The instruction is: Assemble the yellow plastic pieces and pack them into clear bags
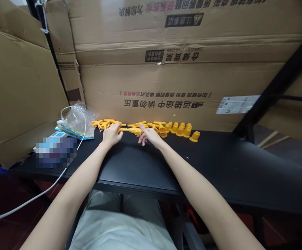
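Over the black tabletop (137, 156), my two hands hold a yellow plastic piece (130, 130) with a thin shaft and a wider right end. My left hand (111, 135) is closed around its left end, which is mostly hidden. At the wider end, my right hand (149, 134) pinches with thumb and forefinger while the other fingers hang loose. Behind the left hand lie several yellow branched pieces (97, 123) with dark spiral tips. More yellow handles (159, 123) rest behind the right hand, beside a yellow funnel-shaped piece (162, 129).
Several yellow flanged cups (180, 130) stand to the right, one yellow cup (194, 136) slightly apart. A clear plastic bag (78, 119), a white cable (54, 184) and a blurred-out object (56, 152) are at left. Cardboard (151, 80) walls the back; a black metal post (276, 80) slants at right.
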A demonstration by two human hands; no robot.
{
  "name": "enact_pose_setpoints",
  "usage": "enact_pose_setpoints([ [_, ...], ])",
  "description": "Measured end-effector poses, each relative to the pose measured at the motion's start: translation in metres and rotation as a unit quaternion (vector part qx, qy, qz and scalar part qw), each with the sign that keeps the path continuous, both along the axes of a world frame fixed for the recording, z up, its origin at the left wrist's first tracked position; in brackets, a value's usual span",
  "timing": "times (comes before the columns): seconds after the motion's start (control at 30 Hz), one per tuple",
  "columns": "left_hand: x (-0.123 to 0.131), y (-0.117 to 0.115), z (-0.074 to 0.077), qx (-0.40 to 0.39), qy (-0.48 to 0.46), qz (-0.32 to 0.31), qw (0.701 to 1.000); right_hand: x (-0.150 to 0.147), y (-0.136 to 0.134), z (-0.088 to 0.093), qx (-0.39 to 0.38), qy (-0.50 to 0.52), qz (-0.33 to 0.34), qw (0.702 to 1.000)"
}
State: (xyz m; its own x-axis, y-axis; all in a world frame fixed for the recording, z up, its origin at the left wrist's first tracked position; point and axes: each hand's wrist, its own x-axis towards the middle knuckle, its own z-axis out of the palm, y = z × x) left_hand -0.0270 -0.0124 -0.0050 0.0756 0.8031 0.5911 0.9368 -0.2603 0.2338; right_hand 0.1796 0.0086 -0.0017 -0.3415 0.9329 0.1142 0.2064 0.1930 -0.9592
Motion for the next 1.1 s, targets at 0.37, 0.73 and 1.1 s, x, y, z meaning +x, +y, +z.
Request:
enact_pose_setpoints([
  [0.37,0.002,0.001,-0.002,-0.004,0.014,0.005,1.0,0.007,0.0,0.001,0.048,0.03,0.023,0.998],
  [0.73,0.008,-0.002,-0.001,-0.002,0.003,0.004,1.0,0.004,-0.002,0.004,-0.028,0.009,-0.035,0.999],
  [1.1,0.004,0.003,-0.005,0.029,-0.02,-0.028,0.999,0.013,0.007,-0.006,0.037,0.048,0.026,0.998],
])
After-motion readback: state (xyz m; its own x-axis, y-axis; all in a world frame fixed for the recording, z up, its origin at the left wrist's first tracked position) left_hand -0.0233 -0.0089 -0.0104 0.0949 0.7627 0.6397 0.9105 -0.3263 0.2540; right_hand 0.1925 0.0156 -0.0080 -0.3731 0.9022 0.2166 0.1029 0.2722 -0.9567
